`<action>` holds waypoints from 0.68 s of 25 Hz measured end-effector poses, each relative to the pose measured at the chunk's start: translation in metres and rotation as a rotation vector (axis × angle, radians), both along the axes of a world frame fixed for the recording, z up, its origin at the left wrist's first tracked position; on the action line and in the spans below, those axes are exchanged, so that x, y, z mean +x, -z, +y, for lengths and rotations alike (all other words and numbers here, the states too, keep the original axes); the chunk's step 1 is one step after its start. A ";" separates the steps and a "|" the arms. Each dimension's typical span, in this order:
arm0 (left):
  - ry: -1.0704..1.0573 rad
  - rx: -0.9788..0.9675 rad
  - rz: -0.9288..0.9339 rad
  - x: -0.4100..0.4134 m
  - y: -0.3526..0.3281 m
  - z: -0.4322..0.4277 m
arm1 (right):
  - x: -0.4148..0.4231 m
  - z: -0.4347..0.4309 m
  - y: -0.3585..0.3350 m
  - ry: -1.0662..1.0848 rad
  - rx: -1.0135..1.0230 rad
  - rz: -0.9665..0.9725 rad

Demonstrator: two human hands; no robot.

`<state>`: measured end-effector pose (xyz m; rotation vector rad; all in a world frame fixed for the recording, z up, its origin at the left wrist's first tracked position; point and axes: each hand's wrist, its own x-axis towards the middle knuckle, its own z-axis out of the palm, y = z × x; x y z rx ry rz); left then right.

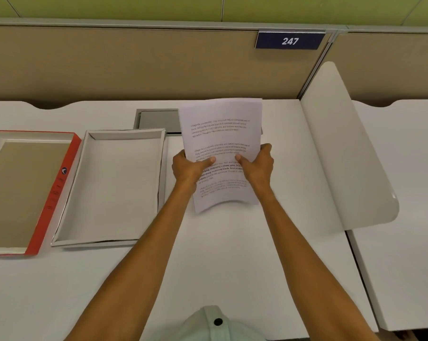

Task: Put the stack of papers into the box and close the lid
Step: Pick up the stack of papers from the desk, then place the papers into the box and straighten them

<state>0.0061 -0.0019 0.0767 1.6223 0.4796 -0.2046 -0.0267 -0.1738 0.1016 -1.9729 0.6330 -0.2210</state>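
Note:
A stack of printed white papers is held up above the white desk, slightly tilted, its lower edge curling. My left hand grips its left edge and my right hand grips its right edge, thumbs on the printed face. To the left of the papers lies the open white box, shallow and empty inside. Further left rests the red-edged lid, turned inside up with its brown inner face showing.
A grey cable hatch is set into the desk behind the box, partly hidden by the papers. A curved white divider stands at the right. A tan partition with a "247" sign closes the back.

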 end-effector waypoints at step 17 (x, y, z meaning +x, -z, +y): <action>0.069 0.038 -0.303 -0.029 0.010 0.005 | -0.034 -0.021 0.024 -0.061 0.252 -0.226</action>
